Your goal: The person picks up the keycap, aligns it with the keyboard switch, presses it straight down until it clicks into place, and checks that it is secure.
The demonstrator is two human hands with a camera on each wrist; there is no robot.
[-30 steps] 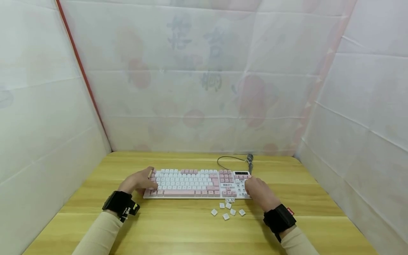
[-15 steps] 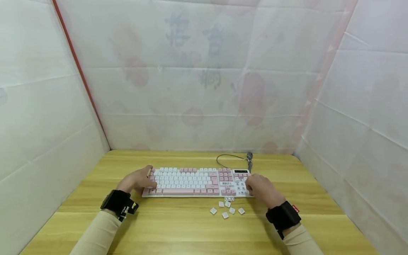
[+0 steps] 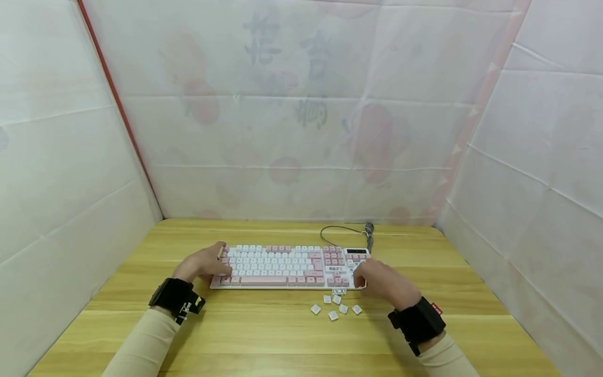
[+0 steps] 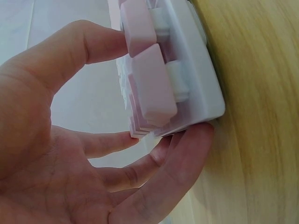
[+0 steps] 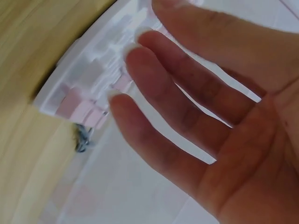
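A white and pink keyboard (image 3: 273,267) lies on the table. My left hand (image 3: 202,264) grips its left end; in the left wrist view the thumb rests on a pink key (image 4: 140,28) and the other fingers bear against the side edge. Over the number pad at the keyboard's right end is my right hand (image 3: 383,283), its fingers bent down. Bare switches show there where keycaps are off. In the right wrist view three fingers (image 5: 159,79) reach loosely across the keyboard's end; I cannot tell whether thumb and forefinger hold a keycap, as their tips are hidden.
Several loose white keycaps (image 3: 333,315) are scattered on the wooden table (image 3: 264,335) before the number pad. A wider white keycap (image 3: 339,291) sits against the front edge. Behind, a grey cable (image 3: 369,230) lies bundled. Pale cloth walls (image 3: 282,131) enclose the table.
My right hand has shifted left and toward the keyboard's front edge over the number pad. My left hand stays on the left end, and the loose keycaps lie as before.
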